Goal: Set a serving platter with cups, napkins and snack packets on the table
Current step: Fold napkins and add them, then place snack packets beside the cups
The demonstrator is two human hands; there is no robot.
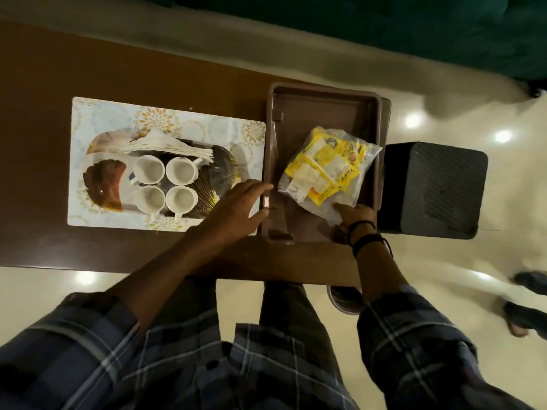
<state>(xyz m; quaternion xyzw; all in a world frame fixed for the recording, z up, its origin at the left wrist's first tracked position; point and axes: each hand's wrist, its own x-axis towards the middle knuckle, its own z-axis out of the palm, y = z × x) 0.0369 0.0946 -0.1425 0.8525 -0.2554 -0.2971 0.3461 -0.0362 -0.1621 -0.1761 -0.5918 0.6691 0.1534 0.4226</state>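
Hands both at the brown tray (325, 90): left hand (236, 205) rests flat-fingered on its left rim, right hand (355, 216) touches the near corner of the bag of snack packets (325, 164) lying inside, grip unclear. Left of the tray, on the desk (88, 69), sits the platter (103, 179) with four cups (149, 169) and napkins (165, 146).

4 white ceramic cups (181, 170), centre-left. 1 stack white paper napkins (165, 146). 1 dark brown-and-gold platter (103, 176). 1 pale floral rect. placemat (97, 113). 1 brown rect. plastic tray (322, 108), centre-right. 1 clear plastic bag of yellow snack pkts (325, 167); pkt count inside unclear. 1 black ribbed box (435, 187), right. 2 hands: left hand (236, 205), right hand (355, 216).
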